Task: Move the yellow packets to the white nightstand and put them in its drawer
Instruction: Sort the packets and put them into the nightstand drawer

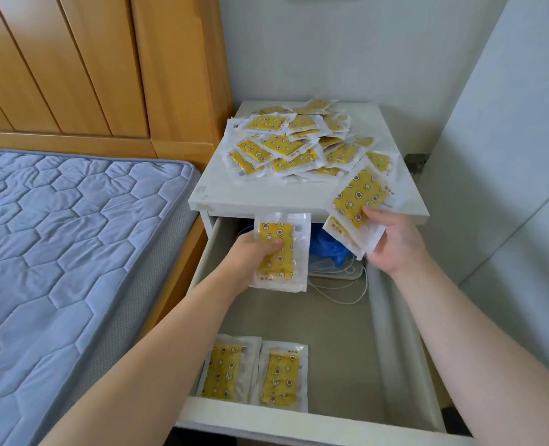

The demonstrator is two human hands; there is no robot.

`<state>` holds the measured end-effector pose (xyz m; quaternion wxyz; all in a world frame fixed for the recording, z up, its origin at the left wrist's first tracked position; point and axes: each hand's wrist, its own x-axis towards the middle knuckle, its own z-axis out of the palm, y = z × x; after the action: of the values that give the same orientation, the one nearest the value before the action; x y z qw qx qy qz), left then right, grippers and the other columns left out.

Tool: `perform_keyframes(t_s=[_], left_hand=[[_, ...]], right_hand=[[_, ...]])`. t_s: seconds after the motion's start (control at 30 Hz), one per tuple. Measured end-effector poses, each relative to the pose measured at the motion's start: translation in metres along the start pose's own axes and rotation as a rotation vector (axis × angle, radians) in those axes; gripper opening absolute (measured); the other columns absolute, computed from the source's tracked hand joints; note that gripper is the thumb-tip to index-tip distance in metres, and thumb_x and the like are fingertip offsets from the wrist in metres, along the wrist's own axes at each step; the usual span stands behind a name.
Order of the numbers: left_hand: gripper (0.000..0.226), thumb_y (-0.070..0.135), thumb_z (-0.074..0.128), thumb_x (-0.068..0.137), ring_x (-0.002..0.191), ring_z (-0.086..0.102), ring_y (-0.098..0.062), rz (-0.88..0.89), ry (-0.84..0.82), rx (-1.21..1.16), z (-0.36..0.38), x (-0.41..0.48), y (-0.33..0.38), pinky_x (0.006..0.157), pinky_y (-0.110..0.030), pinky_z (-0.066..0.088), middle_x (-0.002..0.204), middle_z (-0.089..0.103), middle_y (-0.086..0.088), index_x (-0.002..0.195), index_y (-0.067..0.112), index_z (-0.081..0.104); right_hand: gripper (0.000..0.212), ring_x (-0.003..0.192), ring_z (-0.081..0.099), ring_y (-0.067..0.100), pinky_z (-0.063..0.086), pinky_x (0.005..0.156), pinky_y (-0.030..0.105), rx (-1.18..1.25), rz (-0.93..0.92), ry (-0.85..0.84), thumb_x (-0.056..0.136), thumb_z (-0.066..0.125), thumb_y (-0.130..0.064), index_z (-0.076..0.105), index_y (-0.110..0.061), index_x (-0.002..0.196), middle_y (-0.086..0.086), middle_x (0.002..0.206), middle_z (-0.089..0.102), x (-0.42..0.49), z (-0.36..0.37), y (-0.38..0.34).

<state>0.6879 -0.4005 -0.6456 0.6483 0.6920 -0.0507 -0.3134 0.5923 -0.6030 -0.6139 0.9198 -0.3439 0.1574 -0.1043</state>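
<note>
A heap of several yellow packets (299,143) in clear wrappers lies on top of the white nightstand (266,194). Its drawer (328,320) is pulled wide open below. Two yellow packets (254,371) lie flat side by side at the drawer's front left corner. My left hand (250,259) grips one yellow packet (286,252) upright over the drawer's back part. My right hand (392,243) holds a small stack of yellow packets (356,201) at the nightstand's front right edge, above the drawer.
A blue plastic bag (328,249) and white cables (340,284) lie at the back of the drawer. A bed with a blue quilted mattress (57,252) and wooden headboard (90,66) stands close on the left. A white wall panel (508,156) is on the right.
</note>
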Motion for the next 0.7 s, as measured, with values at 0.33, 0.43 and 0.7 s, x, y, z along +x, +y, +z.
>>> perform_keyframes(t_s=[0.33,0.43,0.7], left_hand=[[0.030,0.024,0.051,0.098,0.100,0.066,-0.030,-0.343,0.166,0.255,-0.032,0.028,-0.041,0.093,-0.050,0.051,0.113,0.066,-0.013,0.122,0.007,0.055],[0.032,0.025,0.050,0.099,0.099,0.066,-0.029,-0.357,0.182,0.382,-0.032,0.031,-0.050,0.093,-0.045,0.052,0.113,0.066,-0.013,0.124,0.006,0.054],[0.022,0.023,0.041,0.102,0.078,0.054,-0.016,-0.308,0.159,0.671,-0.028,0.041,-0.061,0.079,-0.030,0.047,0.092,0.057,-0.007,0.113,0.006,0.051]], right_hand=[[0.023,0.071,0.073,0.025,0.059,0.058,0.045,-0.572,0.485,0.232,0.092,0.049,0.001,0.061,-0.008,0.109,0.011,0.084,0.074,-0.003,-0.032,0.063],[0.017,0.071,0.071,0.029,0.058,0.059,0.044,-0.814,0.612,0.337,0.092,0.051,0.003,0.059,-0.007,0.103,0.013,0.083,0.072,-0.004,-0.044,0.083],[0.036,0.114,0.058,0.035,0.045,0.100,0.045,-1.229,0.696,0.433,0.087,0.061,-0.005,0.057,-0.002,0.123,0.016,0.125,0.060,-0.009,-0.053,0.141]])
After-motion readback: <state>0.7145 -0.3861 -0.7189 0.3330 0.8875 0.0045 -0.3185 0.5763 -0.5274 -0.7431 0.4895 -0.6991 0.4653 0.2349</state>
